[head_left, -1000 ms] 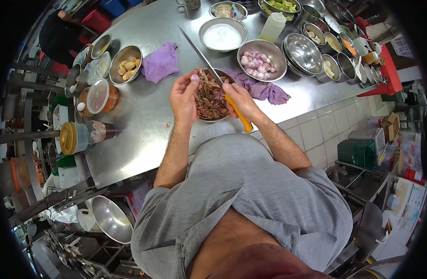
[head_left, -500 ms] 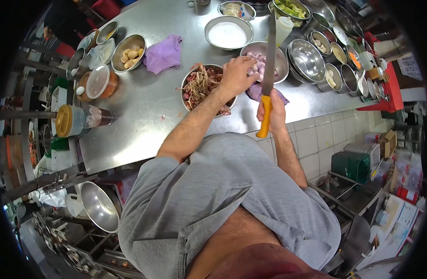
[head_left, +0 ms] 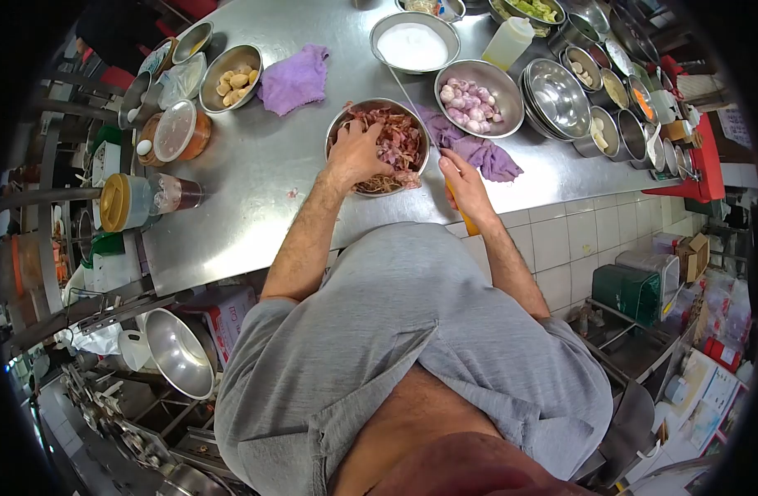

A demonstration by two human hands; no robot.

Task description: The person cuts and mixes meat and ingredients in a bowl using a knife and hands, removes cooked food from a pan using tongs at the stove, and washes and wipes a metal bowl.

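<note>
My left hand reaches into a metal bowl of reddish skins and dry root trimmings. Its fingers are spread over the scraps, and the fingertips are partly hidden among them. In my right hand is a long, narrow-bladed knife with a yellow handle. The thin blade points away from me, along the right side of the scrap bowl. Beyond that hand, a wide metal bowl holds several purple-white shallots. A crumpled purple cloth lies between the two bowls and the table edge.
A bowl of white contents and a squeeze bottle stand farther back. Stacked metal bowls and several small containers crowd the right. To the left are a bowl of potato-like pieces, another purple cloth and lidded tubs.
My left hand has moved from the shallot bowl left into the scrap bowl, where red skins now show on top. The knife has lowered and tilted left, uncovering the shallots.
</note>
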